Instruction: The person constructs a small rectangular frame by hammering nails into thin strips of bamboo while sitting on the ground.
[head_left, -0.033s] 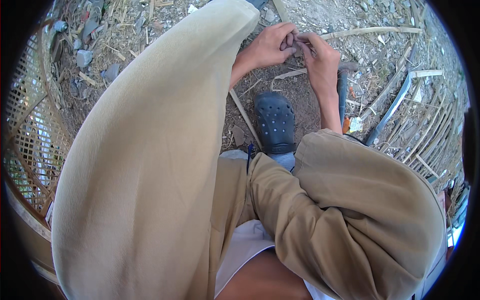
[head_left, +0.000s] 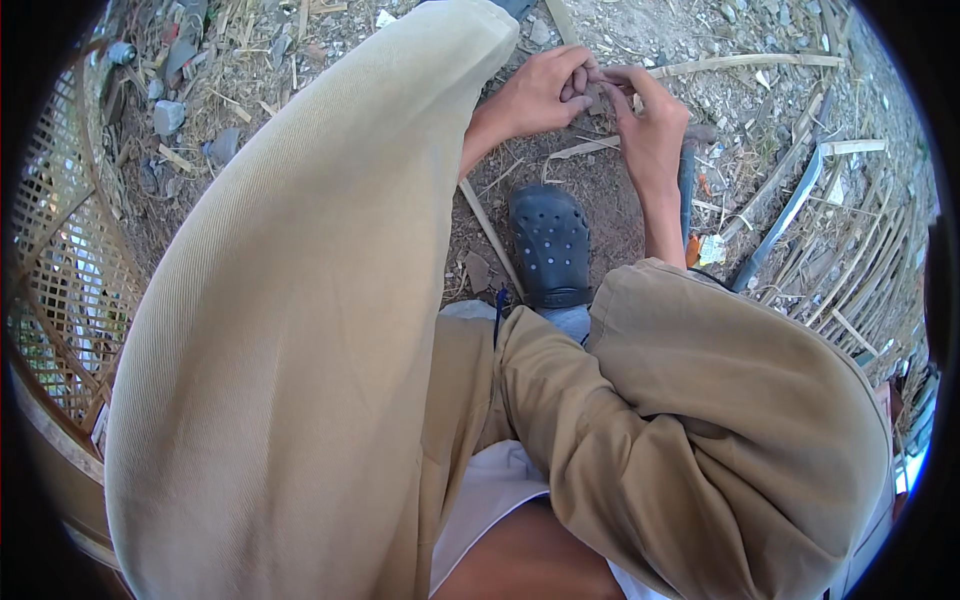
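My left hand (head_left: 543, 92) is closed, its fingers curled and the thumb pressed in, just beyond the dark perforated clog (head_left: 550, 240) on my foot. My right hand (head_left: 652, 118) meets it from the right, its thumb and forefinger pinched together at the left fingertips. Whatever lies between the fingers is too small or hidden to make out. A pale split-bamboo strip (head_left: 750, 64) stretches rightward from behind the right hand's fingers; whether it is held I cannot tell. Close to the right wrist lies a tool with a blue handle (head_left: 686, 185), partly covered by the hand.
On the right lies a long curved blade (head_left: 797, 200) with a dark handle, beside many thin bamboo strips (head_left: 850, 265). A woven lattice panel (head_left: 75, 275) stands at the left. Stones (head_left: 168, 117) and scraps litter the dirt. My trousered knees (head_left: 290, 300) fill much of the foreground.
My right hand has shifted slightly to the right, with its wrist raised a little off the left one. The left hand stays in place.
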